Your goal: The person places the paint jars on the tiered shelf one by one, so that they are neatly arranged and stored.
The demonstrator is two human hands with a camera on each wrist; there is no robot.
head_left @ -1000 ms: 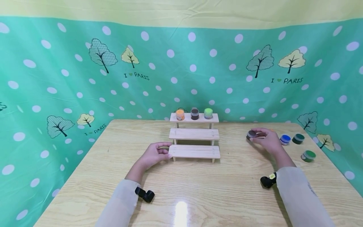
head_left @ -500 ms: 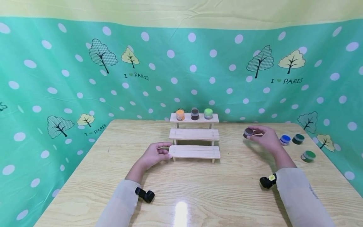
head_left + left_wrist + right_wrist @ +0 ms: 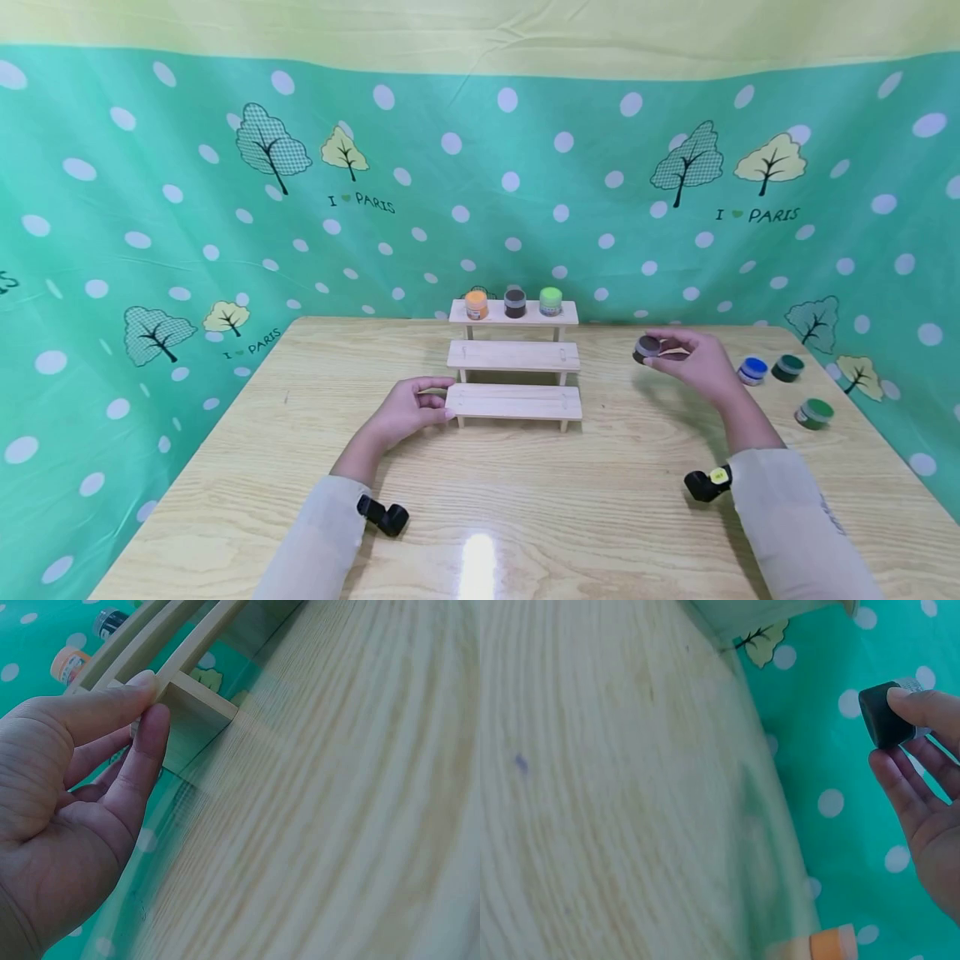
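A three-tier wooden display stand (image 3: 513,402) stands near the back middle of the table. My left hand (image 3: 405,410) pinches the left end of its lowest shelf; in the left wrist view the thumb (image 3: 112,712) lies on top and a finger is below. On the top tier sit an orange paint jar (image 3: 476,305), a dark paint jar (image 3: 515,303) and a light green paint jar (image 3: 551,302). My right hand (image 3: 701,362) holds another dark paint jar (image 3: 644,350) between thumb and fingers, right of the stand. The right wrist view shows this dark jar tilted.
At the right of the table (image 3: 585,508) stand a blue jar (image 3: 752,372), a dark green jar (image 3: 787,368) and a green jar (image 3: 813,413). An orange jar (image 3: 829,945) shows in the right wrist view. A polka-dot curtain (image 3: 420,192) hangs behind the table.
My right hand has carried the dark paint jar a little to the left and up, toward the stand. My left hand has stayed on the lowest shelf.
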